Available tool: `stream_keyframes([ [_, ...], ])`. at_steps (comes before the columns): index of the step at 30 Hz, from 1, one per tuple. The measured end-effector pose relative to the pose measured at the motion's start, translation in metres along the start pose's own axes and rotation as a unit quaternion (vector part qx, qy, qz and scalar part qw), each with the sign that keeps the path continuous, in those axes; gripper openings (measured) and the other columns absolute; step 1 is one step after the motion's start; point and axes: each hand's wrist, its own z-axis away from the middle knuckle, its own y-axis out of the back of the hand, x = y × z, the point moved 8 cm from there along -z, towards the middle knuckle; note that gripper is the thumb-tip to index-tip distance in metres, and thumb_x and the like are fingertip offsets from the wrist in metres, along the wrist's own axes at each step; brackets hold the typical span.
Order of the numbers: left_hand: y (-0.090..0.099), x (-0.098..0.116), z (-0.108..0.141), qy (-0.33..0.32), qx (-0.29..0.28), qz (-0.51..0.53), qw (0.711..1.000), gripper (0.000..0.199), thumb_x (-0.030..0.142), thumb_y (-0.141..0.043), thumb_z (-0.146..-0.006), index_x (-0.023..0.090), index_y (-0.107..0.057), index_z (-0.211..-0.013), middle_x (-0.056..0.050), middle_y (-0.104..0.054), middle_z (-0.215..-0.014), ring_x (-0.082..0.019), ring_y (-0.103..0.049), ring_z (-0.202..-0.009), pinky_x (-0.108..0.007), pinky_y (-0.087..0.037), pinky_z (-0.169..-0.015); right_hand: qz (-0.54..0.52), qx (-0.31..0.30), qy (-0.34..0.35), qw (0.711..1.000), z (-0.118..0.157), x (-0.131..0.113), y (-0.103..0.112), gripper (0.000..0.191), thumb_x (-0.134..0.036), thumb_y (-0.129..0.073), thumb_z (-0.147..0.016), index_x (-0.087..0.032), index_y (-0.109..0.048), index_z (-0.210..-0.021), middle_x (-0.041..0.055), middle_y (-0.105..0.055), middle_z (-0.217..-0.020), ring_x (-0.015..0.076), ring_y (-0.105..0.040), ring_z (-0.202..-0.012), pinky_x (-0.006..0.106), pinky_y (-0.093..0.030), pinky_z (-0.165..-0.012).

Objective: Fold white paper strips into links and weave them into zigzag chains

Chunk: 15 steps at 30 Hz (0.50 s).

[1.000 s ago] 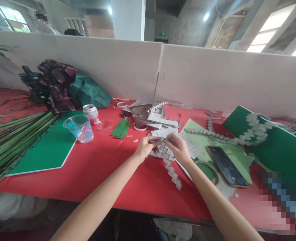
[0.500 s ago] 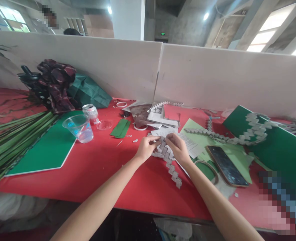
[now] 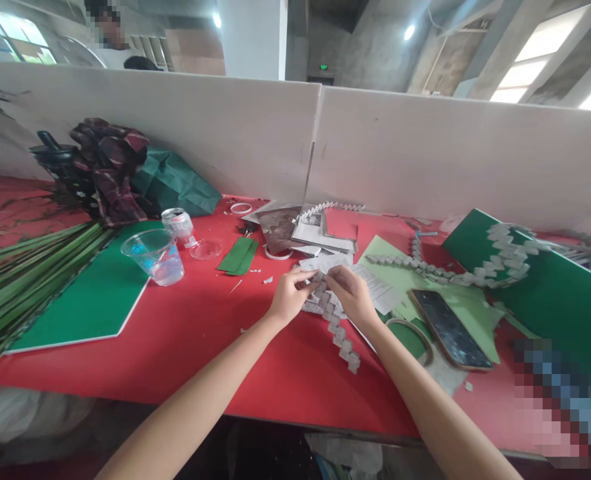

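Note:
A zigzag chain of folded grey paper [image 3: 339, 339] hangs down toward the table's front edge from between my fingers. My left hand [image 3: 290, 293] pinches its upper end from the left. From the other side, my right hand [image 3: 349, 291] closes thumb and fingers on the same end, very near the left fingertips. The fingers partly cover the topmost links. Beneath the hands lie printed paper sheets [image 3: 383, 293]. A longer folded-paper chain [image 3: 445, 272] runs over light green paper [image 3: 483, 320] on the right and up onto a green board [image 3: 555, 293].
A phone [image 3: 450, 330] and a tape roll [image 3: 422, 337] lie right of my right forearm. Leftward stand a plastic cup [image 3: 156, 257] and a can [image 3: 179, 227], near long green leaves [image 3: 50, 273]. A white partition [image 3: 200, 133] closes off the back of the red table [image 3: 195, 353].
Both hands stay at the chain's upper end with hardly any movement. The whole view has shifted slightly, and the person beyond the partition shows a little more.

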Motion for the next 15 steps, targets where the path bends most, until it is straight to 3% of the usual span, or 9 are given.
stream_keyframes([
  [8, 0.001, -0.001, 0.000, -0.007, 0.015, -0.020, 1.000, 0.025, 0.015, -0.066, -0.074, 0.015, -0.074, -0.098, -0.008, -0.067, -0.095, -0.012, -0.055, -0.064, -0.025, -0.045, -0.059, 0.062, -0.019, 0.011, 0.998, 0.000, -0.003, -0.002, 0.015, -0.035, -0.050, -0.086, -0.021, -0.051, -0.081, -0.0014, -0.056, -0.065, 0.0141, -0.051, -0.061, 0.026, -0.040, -0.063],
  [15, 0.000, -0.032, -0.001, 0.173, 0.006, 0.103, 0.979, 0.029, 0.018, -0.071, -0.069, 0.013, -0.073, -0.098, -0.003, -0.067, -0.069, -0.010, -0.050, -0.051, -0.024, -0.042, -0.053, 0.044, -0.041, 0.016, 0.998, 0.000, 0.000, -0.006, 0.014, -0.035, -0.048, -0.087, -0.022, -0.049, -0.083, -0.0014, -0.056, -0.067, 0.0144, -0.050, -0.063, 0.026, -0.041, -0.064],
])
